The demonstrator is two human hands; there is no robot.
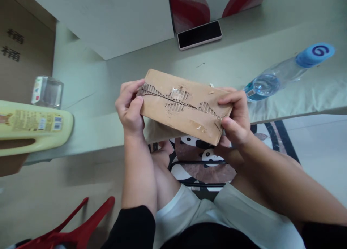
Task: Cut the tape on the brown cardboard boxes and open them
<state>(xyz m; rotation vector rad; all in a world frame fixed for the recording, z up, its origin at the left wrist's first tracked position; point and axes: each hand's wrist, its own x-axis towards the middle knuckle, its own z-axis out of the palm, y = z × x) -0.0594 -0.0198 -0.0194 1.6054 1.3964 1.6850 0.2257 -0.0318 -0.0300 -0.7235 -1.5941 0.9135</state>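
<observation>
Between my two hands is a small brown cardboard box (184, 110), held tilted above the front edge of the table. Its upper face has a seam along the middle, with torn paper and bare corrugation beside it. The two flaps lie closed against each other. My left hand (131, 106) grips the left end, thumb on the face and fingers curled round the far corner. At the right end my right hand (235, 113) grips the box in the same way, thumb and finger on the face. The undersides of the box and some fingertips are hidden.
A phone (200, 35) lies beyond the box, against large cartons (130, 17). To the right is a water bottle (279, 75) with a blue cap. At left are a yellow jug (51, 128) and a clear container (48, 91). Red legs (81, 227) stand on the floor.
</observation>
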